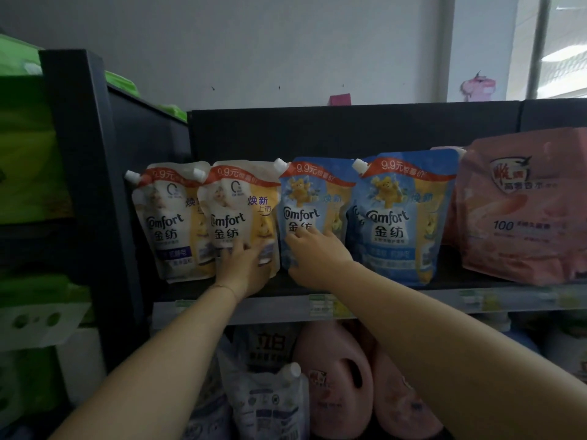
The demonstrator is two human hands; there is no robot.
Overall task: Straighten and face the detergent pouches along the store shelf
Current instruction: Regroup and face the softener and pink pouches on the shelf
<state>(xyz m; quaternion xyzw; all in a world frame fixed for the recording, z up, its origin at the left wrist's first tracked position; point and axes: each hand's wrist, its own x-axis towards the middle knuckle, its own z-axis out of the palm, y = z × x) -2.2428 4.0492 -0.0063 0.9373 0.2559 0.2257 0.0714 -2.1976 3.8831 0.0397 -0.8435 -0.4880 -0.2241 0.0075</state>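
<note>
Two white-and-yellow Comfort pouches stand on the shelf [413, 301]: the left white pouch [165, 223] leans left, and the second white pouch [236, 201] overlaps it. To their right stand a blue Comfort pouch [305, 195] and a second blue pouch [394, 217], both face out. My left hand [243, 269] holds the lower part of the second white pouch, fingers on its front. My right hand [314, 255] grips the lower left of the first blue pouch, its fingers curled on the front. The pouch bottoms behind my hands are hidden.
A large pink bag [521, 211] stands at the right end of the shelf. A dark upright panel [82, 154] bounds the left side, with green packs [28, 154] beyond it. On the shelf below are pink bottles [336, 376] and a white pouch [270, 404].
</note>
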